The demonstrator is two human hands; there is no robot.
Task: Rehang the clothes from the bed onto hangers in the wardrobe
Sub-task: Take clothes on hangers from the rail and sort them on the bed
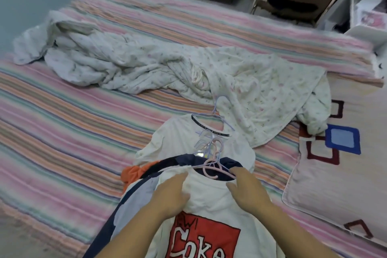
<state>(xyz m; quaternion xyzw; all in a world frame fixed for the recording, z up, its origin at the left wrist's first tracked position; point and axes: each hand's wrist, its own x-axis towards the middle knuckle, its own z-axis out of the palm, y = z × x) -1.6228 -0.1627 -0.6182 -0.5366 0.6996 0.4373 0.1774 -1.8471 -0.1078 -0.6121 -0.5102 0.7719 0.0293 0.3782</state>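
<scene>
A: Where's the shirt?
B: White tee with red print [201,211], top of a clothes stack at the near edge of the bed [62,123], pink hanger [211,170] at its collar.
A: Hands?
B: Left hand [170,194] flat on the chest near the collar, fingers fairly straight, likely pinning the fabric. Right hand [247,190] rests by the neckline, fingertips touching the hanger arm, gripping nothing I can see.
A: Why?
B: Probably steadying the tee to seat the hanger. More hangers [206,142] lie above on another white tee [167,142].
</scene>
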